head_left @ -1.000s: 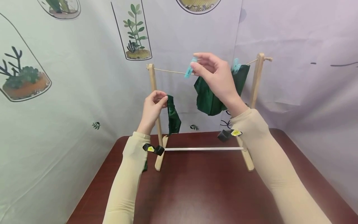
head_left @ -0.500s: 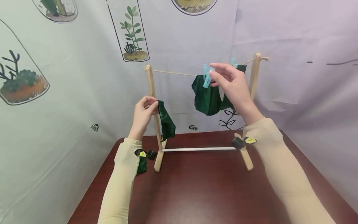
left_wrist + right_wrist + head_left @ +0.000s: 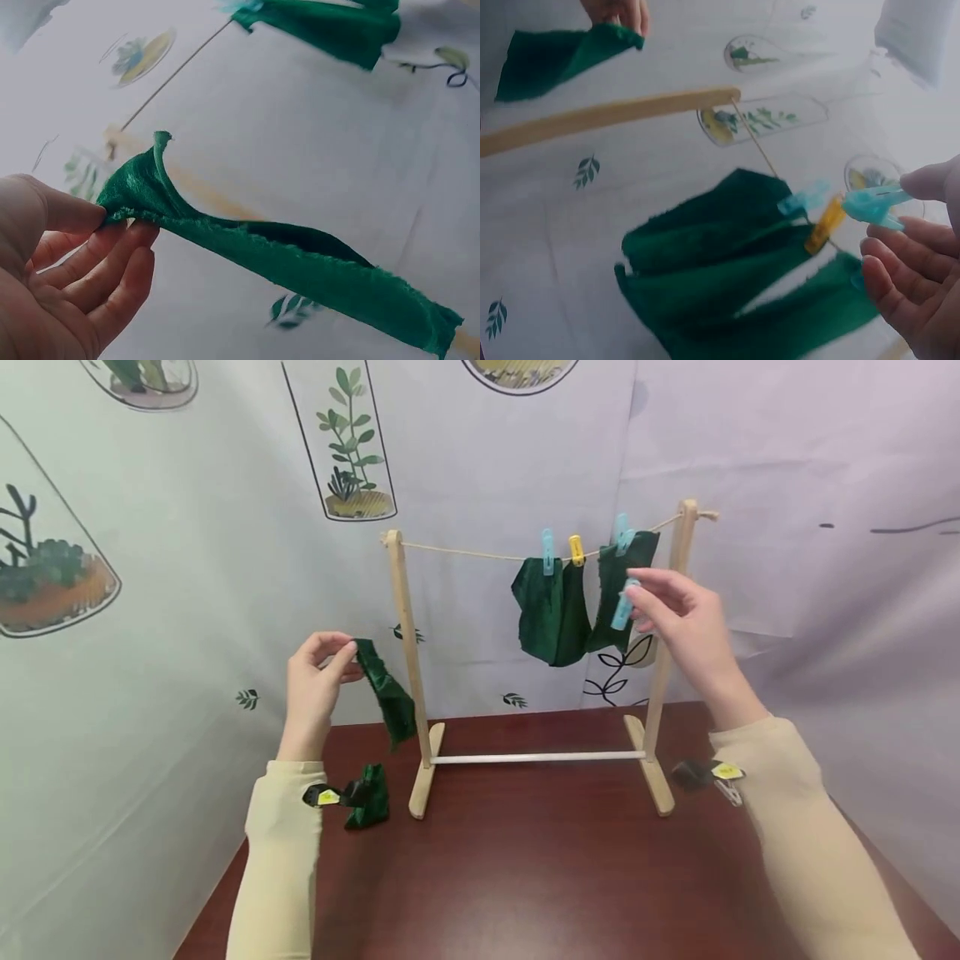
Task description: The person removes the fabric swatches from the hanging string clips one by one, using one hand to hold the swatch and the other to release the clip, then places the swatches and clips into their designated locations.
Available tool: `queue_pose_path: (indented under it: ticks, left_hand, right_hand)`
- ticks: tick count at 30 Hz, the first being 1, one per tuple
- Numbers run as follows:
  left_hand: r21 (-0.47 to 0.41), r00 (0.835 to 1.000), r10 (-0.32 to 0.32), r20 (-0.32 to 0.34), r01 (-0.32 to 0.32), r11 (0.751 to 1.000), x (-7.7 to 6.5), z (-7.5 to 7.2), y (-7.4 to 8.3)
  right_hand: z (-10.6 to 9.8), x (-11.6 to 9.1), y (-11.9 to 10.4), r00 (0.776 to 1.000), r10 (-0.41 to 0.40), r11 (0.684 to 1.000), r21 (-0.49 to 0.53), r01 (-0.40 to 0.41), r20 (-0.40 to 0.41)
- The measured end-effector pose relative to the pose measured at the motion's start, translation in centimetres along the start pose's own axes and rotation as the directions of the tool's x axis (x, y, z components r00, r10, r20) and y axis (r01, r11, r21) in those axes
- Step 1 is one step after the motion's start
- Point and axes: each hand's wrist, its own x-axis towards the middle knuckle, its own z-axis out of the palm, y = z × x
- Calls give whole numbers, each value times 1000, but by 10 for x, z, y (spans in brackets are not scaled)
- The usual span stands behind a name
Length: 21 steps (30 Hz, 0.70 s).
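Note:
In the head view my left hand [image 3: 313, 689], left of the wooden rack, pinches a strip of green cloth [image 3: 386, 693] by its upper corner. The left wrist view shows the fabric [image 3: 300, 266] folded, with a frayed edge, between thumb and fingers. My right hand [image 3: 693, 631] pinches a light blue clothespin [image 3: 624, 606] in front of the rack's right side. Behind it, green cloths [image 3: 551, 614] hang on the rope line [image 3: 465, 554]. A blue clothespin [image 3: 548, 552], a yellow clothespin [image 3: 576, 550] and another blue clothespin [image 3: 622, 531] sit on the line.
One more green cloth [image 3: 372, 802] lies on the dark red table [image 3: 510, 877] beside my left wrist. The rack's left post [image 3: 401, 610] and right post [image 3: 671, 610] stand on wooden feet, joined low down by a white rod [image 3: 538, 758]. A plant-print curtain hangs behind.
My left hand has drawn left and down with the green cloth, away from the rack. My right hand has moved right and down with the clothespin, uncovering the hung cloths and the yellow clothespin.

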Motion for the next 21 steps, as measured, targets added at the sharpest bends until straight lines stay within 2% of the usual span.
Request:
queue_pose_path:
  ticks: [3, 7, 10, 13, 16, 19, 21]
  left_hand:
    - [6, 999, -3, -48, 3, 1000, -3, -20, -3]
    - [3, 992, -44, -122, 45, 999, -9, -44, -7]
    - [-38, 976, -105, -189, 99, 994, -16, -64, -12]
    - [-74, 957, -159, -242, 146, 987, -23, -81, -17]
    - [-66, 942, -195, -274, 184, 981, -29, -93, -21]
    - [-42, 934, -217, -282, 214, 976, -35, -101, -28]
    - [-31, 931, -235, -279, 236, 971, -38, -105, -35]
  right_hand:
    - [-16, -8, 10, 999, 21, 1000, 3, -21, -31]
    - [-43, -21, 22, 994, 62, 998, -24, -64, -89]
    - [-61, -30, 32, 987, 99, 994, -37, -104, -124]
    - [-77, -38, 44, 979, 136, 990, -7, -139, -154]
    - [-89, -46, 54, 968, 174, 984, 65, -165, -181]
    - [-97, -53, 63, 956, 214, 975, 105, -196, -199]
    - [-101, -58, 68, 951, 234, 972, 53, -228, -201]
